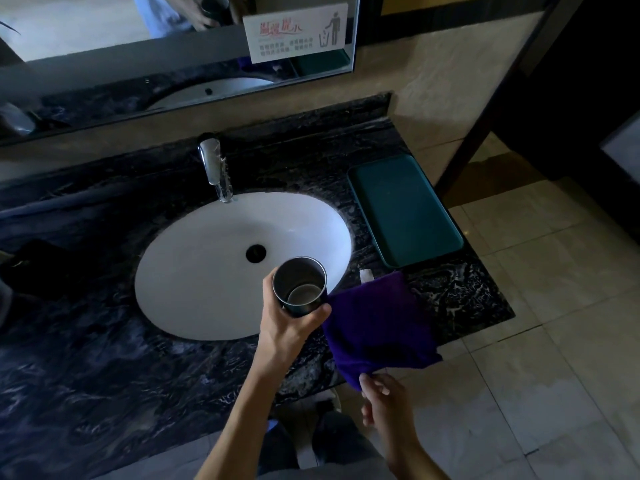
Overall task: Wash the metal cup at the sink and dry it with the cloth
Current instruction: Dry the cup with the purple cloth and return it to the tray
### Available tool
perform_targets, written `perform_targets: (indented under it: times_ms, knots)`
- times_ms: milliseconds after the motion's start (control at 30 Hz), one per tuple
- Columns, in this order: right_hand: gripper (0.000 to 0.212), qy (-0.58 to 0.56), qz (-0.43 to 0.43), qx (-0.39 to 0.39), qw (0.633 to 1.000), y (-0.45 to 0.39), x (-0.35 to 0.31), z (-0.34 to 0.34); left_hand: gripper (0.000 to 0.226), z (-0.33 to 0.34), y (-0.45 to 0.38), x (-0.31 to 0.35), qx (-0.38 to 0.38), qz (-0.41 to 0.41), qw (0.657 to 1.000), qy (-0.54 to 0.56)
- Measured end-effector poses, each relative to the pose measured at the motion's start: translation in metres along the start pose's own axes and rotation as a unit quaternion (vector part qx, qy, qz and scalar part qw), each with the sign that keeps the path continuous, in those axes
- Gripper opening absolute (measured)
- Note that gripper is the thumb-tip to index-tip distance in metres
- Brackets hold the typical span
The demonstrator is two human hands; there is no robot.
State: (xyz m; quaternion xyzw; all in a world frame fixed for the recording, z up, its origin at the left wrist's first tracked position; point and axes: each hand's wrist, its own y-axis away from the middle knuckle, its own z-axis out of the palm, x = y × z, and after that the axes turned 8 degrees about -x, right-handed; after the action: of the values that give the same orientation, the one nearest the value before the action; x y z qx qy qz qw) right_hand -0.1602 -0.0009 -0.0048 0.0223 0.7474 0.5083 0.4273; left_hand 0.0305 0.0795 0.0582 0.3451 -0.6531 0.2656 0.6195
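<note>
My left hand [289,327] grips the metal cup [299,284] upright over the near right rim of the white sink [207,271]. The cup's open mouth faces up and its inside looks empty. A purple cloth [377,323] lies on the dark marble counter [104,358] right of the cup, hanging over the front edge. My right hand [384,400] pinches the cloth's near corner below the counter edge. The chrome tap [214,166] stands behind the basin, and I cannot tell whether water runs from it.
A green tray [405,209] lies on the counter right of the sink. A small white object [366,274] sits between tray and cloth. A mirror [173,46] with a paper sign [296,32] hangs behind. Tiled floor [536,341] lies to the right.
</note>
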Motion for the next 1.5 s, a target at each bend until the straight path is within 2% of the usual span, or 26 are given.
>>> perform_targets:
  times_ms: [133, 300, 400, 567, 667, 767, 800, 867, 933, 967, 1000, 1067, 1100, 1167, 1233, 1300, 1367, 1400, 1467, 1500]
  knots:
    - [0.021, -0.002, -0.026, 0.033, 0.999, 0.004, 0.001, 0.005, 0.081, 0.001, 0.001, 0.000, -0.003, -0.003, 1.000, -0.009]
    - [0.019, -0.070, -0.017, 0.041, 0.997, 0.008, 0.009, 0.010, 0.078, 0.000, 0.000, -0.003, -0.027, 0.004, 1.000, -0.012]
    - [0.020, -0.035, -0.026, 0.045, 0.998, 0.012, 0.014, 0.014, 0.079, -0.002, -0.001, -0.004, -0.041, 0.003, 0.999, -0.008]
    - [0.018, -0.068, 0.089, -0.037, 0.993, 0.013, 0.017, 0.018, 0.078, -0.001, 0.001, 0.001, -0.049, 0.004, 0.999, -0.003]
    - [0.021, -0.125, 0.092, 0.019, 0.988, 0.014, 0.013, 0.016, 0.076, -0.001, 0.001, 0.001, -0.053, 0.013, 0.998, -0.008]
    - [0.015, -0.280, 0.050, 0.088, 0.955, 0.010, 0.000, 0.006, 0.079, -0.002, 0.001, -0.001, -0.058, 0.007, 0.998, 0.002]
    - [0.012, -0.301, 0.048, 0.096, 0.948, 0.008, -0.004, 0.003, 0.079, -0.003, 0.001, -0.001, -0.059, 0.005, 0.998, 0.004]
    - [0.007, -0.213, 0.030, 0.142, 0.966, 0.005, -0.006, -0.001, 0.078, -0.003, 0.001, 0.000, -0.061, 0.002, 0.998, 0.002]
    - [0.004, -0.020, -0.075, 0.235, 0.969, 0.002, -0.002, -0.003, 0.079, -0.004, 0.001, 0.002, -0.057, 0.004, 0.998, -0.001]
    - [0.005, 0.077, -0.153, 0.256, 0.951, 0.003, -0.002, -0.003, 0.079, -0.006, 0.002, 0.003, -0.053, 0.005, 0.999, -0.002]
    - [0.014, 0.190, -0.229, 0.259, 0.919, 0.001, -0.004, -0.004, 0.079, -0.006, 0.002, 0.005, -0.049, 0.005, 0.999, -0.002]
    - [0.043, 0.404, -0.330, 0.240, 0.819, -0.013, -0.015, -0.002, 0.080, -0.008, 0.002, 0.008, -0.043, 0.007, 0.999, -0.005]
    - [0.054, 0.469, -0.346, 0.220, 0.782, -0.020, -0.023, 0.000, 0.080, -0.009, 0.002, 0.009, -0.042, 0.007, 0.999, -0.007]
    - [0.063, 0.542, -0.315, 0.149, 0.765, -0.029, -0.039, 0.005, 0.080, -0.010, 0.003, 0.012, -0.036, 0.011, 0.999, -0.009]
    - [0.065, 0.570, -0.281, 0.097, 0.766, -0.037, -0.040, 0.007, 0.080, -0.011, 0.004, 0.016, -0.029, 0.011, 0.999, -0.008]
    - [0.066, 0.575, -0.262, 0.094, 0.769, -0.039, -0.041, 0.008, 0.080, -0.014, 0.004, 0.018, -0.022, 0.011, 1.000, -0.007]
    - [0.062, 0.549, -0.232, 0.089, 0.798, -0.034, -0.055, 0.012, 0.081, -0.017, 0.004, 0.020, -0.017, 0.010, 1.000, -0.009]
    - [0.059, 0.498, -0.234, 0.070, 0.832, -0.029, -0.067, 0.016, 0.081, -0.018, 0.004, 0.021, -0.015, 0.010, 1.000, -0.010]
    - [0.050, 0.304, -0.294, 0.002, 0.906, -0.011, -0.096, 0.025, 0.083, -0.020, 0.004, 0.024, -0.012, 0.012, 1.000, -0.012]
    - [0.046, 0.207, -0.329, -0.034, 0.921, 0.000, -0.109, 0.029, 0.084, -0.021, 0.004, 0.025, -0.010, 0.015, 1.000, -0.013]
